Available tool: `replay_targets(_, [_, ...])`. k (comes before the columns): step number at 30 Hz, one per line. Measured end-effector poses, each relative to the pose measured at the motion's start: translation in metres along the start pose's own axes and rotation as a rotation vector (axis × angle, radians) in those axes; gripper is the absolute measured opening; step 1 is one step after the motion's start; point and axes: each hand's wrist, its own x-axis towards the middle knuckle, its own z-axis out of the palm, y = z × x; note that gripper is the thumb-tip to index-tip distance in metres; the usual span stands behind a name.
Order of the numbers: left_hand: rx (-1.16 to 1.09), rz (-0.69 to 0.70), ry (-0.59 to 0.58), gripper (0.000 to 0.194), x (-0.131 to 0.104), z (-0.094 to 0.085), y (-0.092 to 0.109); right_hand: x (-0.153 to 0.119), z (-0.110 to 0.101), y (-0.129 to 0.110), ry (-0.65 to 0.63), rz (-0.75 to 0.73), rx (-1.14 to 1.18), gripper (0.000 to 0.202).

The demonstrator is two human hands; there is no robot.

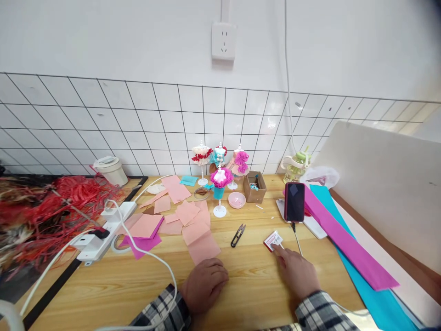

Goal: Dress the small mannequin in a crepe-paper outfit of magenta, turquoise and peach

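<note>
My left hand (206,284) rests on the wooden table with its fingers curled in, nothing visible in them. Just beyond it lie sheets of pink crepe paper (201,243). My right hand (296,271) has its fingers closed at the near edge of a small white-and-red packet (273,240); the thumb's grip is partly hidden. Between the hands, farther off, lies a pair of black thread snips (238,236). A small white dress-form stand (219,193) with a magenta ruffle and blue skirt stands upright past the snips. Three more decorated stands (202,158) are behind it.
A pink bowl (236,200) and cardboard box (255,187) stand near the stands. On the right are a phone (294,202), bottle (296,166) and long paper strips (351,243). A power strip (106,232), cables and red strands (69,207) occupy the left.
</note>
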Motion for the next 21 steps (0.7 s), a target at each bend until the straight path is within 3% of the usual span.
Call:
replay_targets(6, [0.033, -0.076, 0.042, 0.017, 0.0, 0.001, -0.005, 0.005, -0.015, -0.006, -0.078, -0.088, -0.059, 0.048])
replay_targets(11, [-0.013, -0.11, 0.109, 0.016, -0.003, -0.002, -0.006, 0.015, -0.032, 0.0, -0.151, -0.165, 0.022, 0.038])
replay_targets(16, [-0.023, -0.13, 0.127, 0.016, -0.003, -0.003, -0.005, 0.023, -0.035, 0.009, -0.227, -0.2, 0.11, 0.056])
replay_targets(18, [0.021, -0.153, 0.151, 0.017, -0.003, -0.005, -0.006, 0.023, -0.035, 0.009, -0.218, -0.184, 0.104, 0.055])
replay_targets(21, [0.227, -0.268, 0.276, 0.018, -0.006, -0.009, -0.013, 0.022, -0.037, 0.006, -0.181, -0.149, 0.082, 0.049])
